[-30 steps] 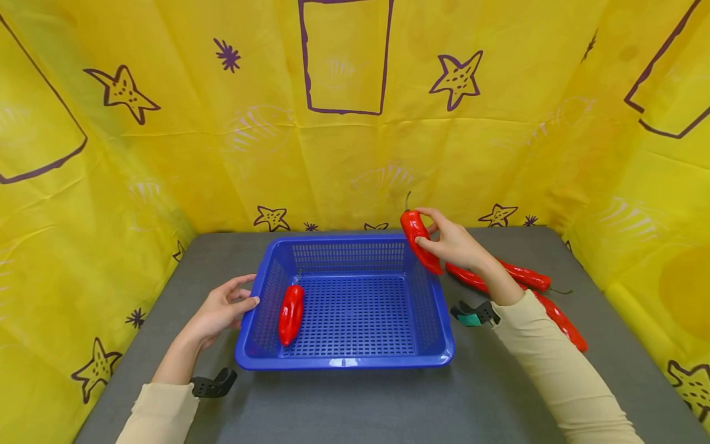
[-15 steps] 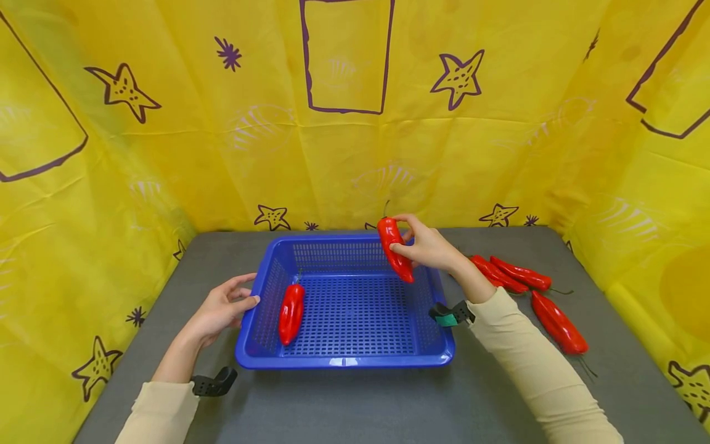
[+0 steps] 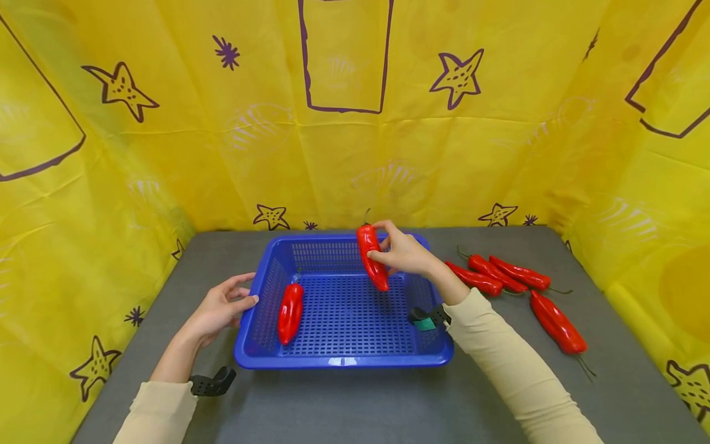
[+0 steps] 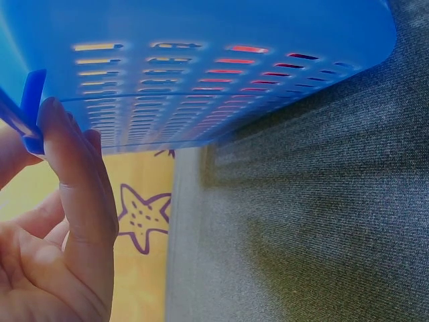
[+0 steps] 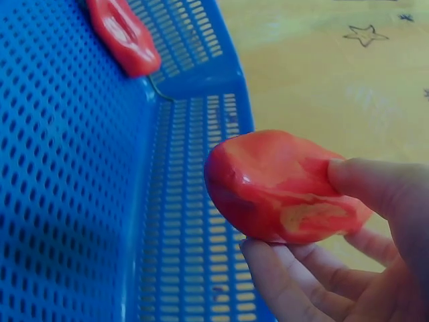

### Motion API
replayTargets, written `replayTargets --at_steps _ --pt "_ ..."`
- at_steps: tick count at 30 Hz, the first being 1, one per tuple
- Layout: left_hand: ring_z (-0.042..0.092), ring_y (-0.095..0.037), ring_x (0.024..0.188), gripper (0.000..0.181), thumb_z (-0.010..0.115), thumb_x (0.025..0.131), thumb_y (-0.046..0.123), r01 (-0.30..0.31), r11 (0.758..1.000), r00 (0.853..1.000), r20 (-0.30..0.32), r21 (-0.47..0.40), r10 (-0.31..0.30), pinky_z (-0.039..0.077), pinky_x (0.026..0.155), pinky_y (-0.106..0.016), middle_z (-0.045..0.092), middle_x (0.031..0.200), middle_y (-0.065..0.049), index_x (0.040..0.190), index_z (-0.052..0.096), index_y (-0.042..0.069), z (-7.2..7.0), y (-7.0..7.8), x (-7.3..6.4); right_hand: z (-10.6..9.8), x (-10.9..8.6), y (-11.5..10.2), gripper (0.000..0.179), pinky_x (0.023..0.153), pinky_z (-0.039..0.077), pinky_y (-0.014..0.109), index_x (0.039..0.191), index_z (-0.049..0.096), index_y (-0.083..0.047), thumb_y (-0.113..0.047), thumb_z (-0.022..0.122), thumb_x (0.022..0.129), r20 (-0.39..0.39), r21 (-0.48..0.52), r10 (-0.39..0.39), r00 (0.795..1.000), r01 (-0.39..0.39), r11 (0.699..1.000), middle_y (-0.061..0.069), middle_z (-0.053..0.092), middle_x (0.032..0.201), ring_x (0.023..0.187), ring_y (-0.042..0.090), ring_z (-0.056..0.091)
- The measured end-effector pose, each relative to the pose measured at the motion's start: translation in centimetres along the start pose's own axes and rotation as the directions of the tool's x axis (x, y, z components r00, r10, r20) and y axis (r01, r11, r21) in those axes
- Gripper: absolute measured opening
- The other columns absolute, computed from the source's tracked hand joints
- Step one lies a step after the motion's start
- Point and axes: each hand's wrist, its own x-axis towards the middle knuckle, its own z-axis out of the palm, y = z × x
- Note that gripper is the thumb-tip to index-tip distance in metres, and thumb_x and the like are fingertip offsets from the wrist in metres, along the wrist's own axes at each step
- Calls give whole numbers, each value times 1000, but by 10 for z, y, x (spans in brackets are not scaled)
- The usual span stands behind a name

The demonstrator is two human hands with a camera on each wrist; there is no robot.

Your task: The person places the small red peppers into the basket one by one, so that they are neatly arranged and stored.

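My right hand pinches a red pepper between thumb and fingers, stem up, over the back part of a blue plastic basket. In the right wrist view the glossy pepper overlaps the basket's slotted wall. The left hand grips the basket's left rim, thumb on top. From the left wrist view, its fingers lie against the outside of the basket wall. Inside, at the left, another red pepper rests on the perforated floor.
Several red peppers lie on the grey table right of the basket, one of them apart from a cluster. A yellow cloth with starfish drawings stands behind and on both sides.
My right hand has carried the pepper leftward and slightly lower, from the basket's right rim to above its inside. The left hand and basket have stayed put.
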Motion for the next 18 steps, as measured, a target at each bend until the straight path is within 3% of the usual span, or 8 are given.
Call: replayTargets --at_steps 8,18 --pt "64 -23 75 65 62 89 23 10 1000 1000 -9 17 -10 56 64 -39 54 108 -21 142 28 10 0 1 0 20 9 -4 63 53 56 36 135 26 -12 -19 64 86 33 31 8 999 -9 999 17 57 101 69 21 65" --pt "64 -23 76 65 62 89 24 17 1000 1000 -9 13 -16 56 64 -39 55 109 -20 143 28 11 1 1 0 42 17 -6 60 60 55 48 132 30 -8 -16 65 85 70 43 19 997 -22 999 17 58 97 67 21 65"
